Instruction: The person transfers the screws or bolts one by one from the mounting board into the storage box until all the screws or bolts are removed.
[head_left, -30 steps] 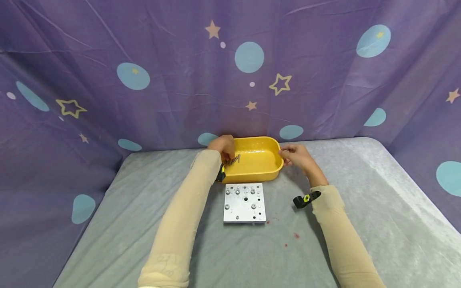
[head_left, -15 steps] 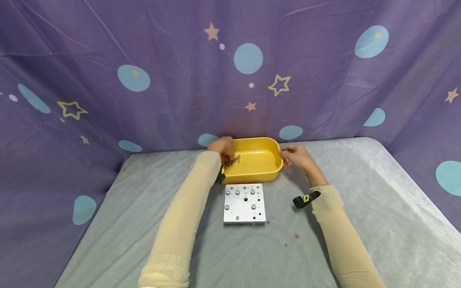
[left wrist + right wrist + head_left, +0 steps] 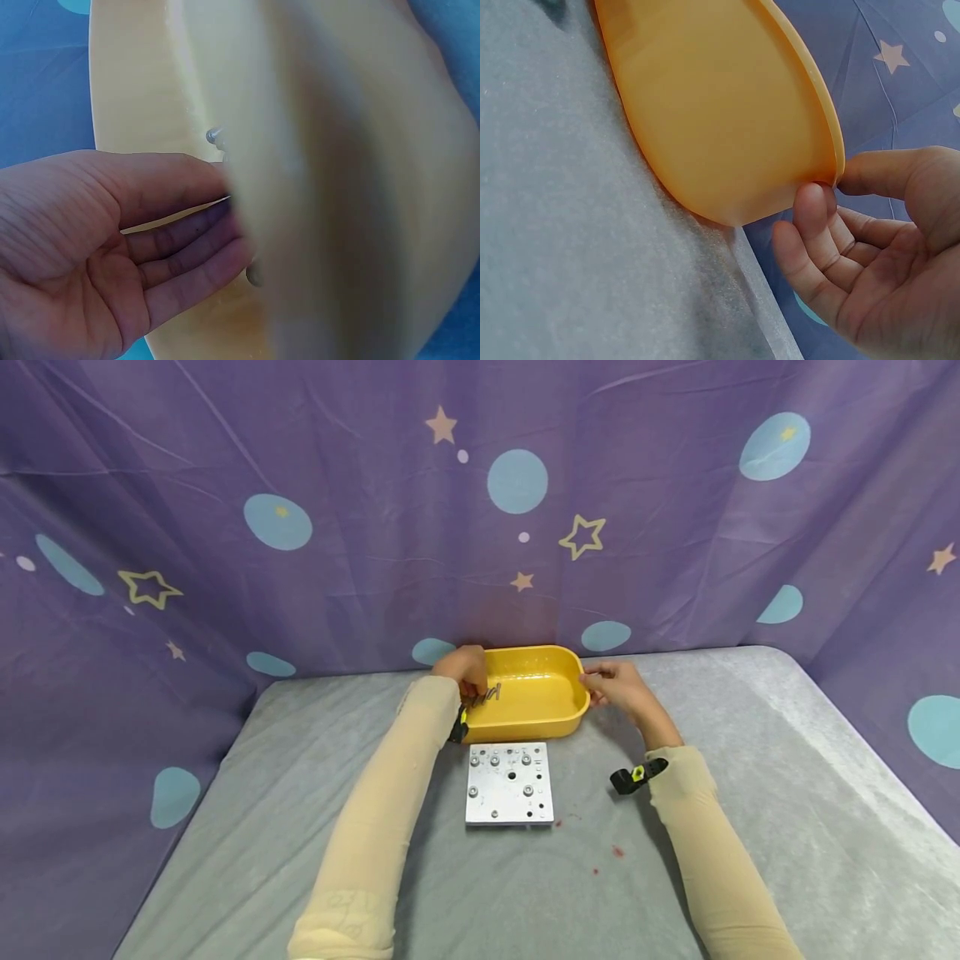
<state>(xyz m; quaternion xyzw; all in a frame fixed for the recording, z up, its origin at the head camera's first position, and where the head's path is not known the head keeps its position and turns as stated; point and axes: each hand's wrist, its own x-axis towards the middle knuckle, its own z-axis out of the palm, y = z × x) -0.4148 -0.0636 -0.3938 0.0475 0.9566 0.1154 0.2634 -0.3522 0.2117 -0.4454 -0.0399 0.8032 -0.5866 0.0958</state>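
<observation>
A yellow tray stands at the back of the table. My left hand reaches into its left end, beside several small metal screws or pins lying on the tray floor. In the left wrist view, the thumb and fingers of the left hand come close together, but the near tray wall hides their tips. Rounded metal ends show next to them. On the other side, my right hand pinches the tray's rim between thumb and fingers.
In front of the tray lies a square silver metal plate with holes and several socket screws set in it. Grey cloth covers the table. A purple patterned curtain hangs right behind the tray.
Hardly anything differs: both hands stay at the tray, and the left fingers shift only slightly among the metal pieces. The head view tilts a little.
</observation>
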